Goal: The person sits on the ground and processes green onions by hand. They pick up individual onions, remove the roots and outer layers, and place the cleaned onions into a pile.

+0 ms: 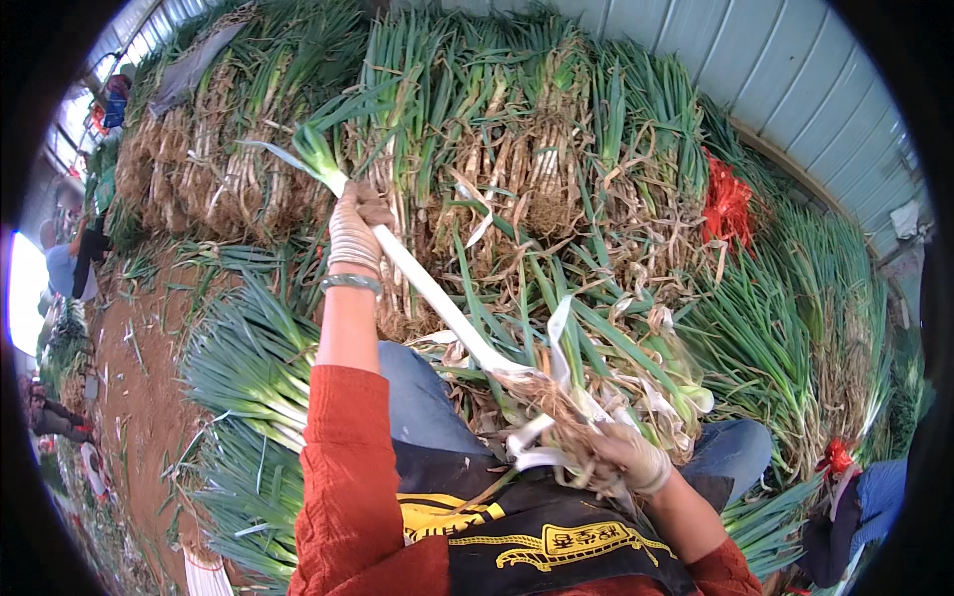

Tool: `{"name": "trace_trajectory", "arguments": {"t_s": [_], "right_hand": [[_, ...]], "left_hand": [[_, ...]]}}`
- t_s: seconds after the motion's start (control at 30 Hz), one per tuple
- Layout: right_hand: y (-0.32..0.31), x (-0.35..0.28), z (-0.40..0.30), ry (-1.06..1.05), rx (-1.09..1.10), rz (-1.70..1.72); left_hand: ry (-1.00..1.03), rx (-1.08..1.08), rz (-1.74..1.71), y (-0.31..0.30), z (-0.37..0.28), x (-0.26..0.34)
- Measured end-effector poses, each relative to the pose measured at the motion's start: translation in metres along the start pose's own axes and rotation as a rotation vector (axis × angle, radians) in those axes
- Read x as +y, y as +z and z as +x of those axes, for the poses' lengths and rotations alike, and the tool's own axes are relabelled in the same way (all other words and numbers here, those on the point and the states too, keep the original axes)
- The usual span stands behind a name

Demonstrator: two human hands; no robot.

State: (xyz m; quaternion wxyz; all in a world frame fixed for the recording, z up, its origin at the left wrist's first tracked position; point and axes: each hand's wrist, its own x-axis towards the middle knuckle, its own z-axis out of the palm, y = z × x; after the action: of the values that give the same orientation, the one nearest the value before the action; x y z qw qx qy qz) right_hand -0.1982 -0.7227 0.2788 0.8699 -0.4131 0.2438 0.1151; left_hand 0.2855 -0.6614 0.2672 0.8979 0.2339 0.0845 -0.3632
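My left hand (361,216), in a soiled light glove with bands around it, is closed around the upper part of a long green onion (440,294). The onion's white stalk slants down to the right, and its brown roots lie near my right hand (626,454). My right hand, blurred and gloved too, is closed on loose peeled outer leaves (544,447) beside the roots. More torn leaves and stripped skins (656,387) lie in a heap between my knees. Cleaned green onions (276,402) with white stalks are stacked left of my left forearm.
Bundles of unpeeled green onions (551,149) stand in rows ahead and to the right. Red plastic ties (727,201) hang at the right. A metal wall (805,97) rises behind. Bare soil (138,387) stretches at the left. Other people (71,253) are at the left edge and lower right.
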Motion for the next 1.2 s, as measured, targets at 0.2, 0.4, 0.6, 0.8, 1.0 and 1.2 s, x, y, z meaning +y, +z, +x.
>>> {"name": "trace_trajectory", "arguments": {"t_s": [0.2, 0.4, 0.6, 0.8, 1.0, 1.2], "right_hand": [[-0.007, -0.003, -0.048, 0.055, 0.103, -0.311], [-0.067, 0.033, -0.145, -0.158, 0.451, -0.023], [-0.068, 0.019, -0.113, 0.091, 0.513, -0.334], [-0.049, 0.0, -0.038, -0.016, 0.283, -1.344], [-0.031, -0.012, -0.023, 0.132, 0.257, -1.49], [-0.013, -0.023, -0.028, 0.067, 0.18, -1.689]], "left_hand": [[0.168, 0.051, 0.195, -0.001, -0.003, 0.047], [0.485, 0.105, 0.281, -0.009, -0.034, 0.172], [0.469, -0.056, 0.29, -0.021, -0.132, 0.305], [0.525, -0.127, 0.458, -0.055, -0.24, 0.364], [0.761, 0.492, 0.734, -0.156, -0.258, 0.279], [0.273, 0.961, 0.799, -0.447, -0.246, 0.188]]}}
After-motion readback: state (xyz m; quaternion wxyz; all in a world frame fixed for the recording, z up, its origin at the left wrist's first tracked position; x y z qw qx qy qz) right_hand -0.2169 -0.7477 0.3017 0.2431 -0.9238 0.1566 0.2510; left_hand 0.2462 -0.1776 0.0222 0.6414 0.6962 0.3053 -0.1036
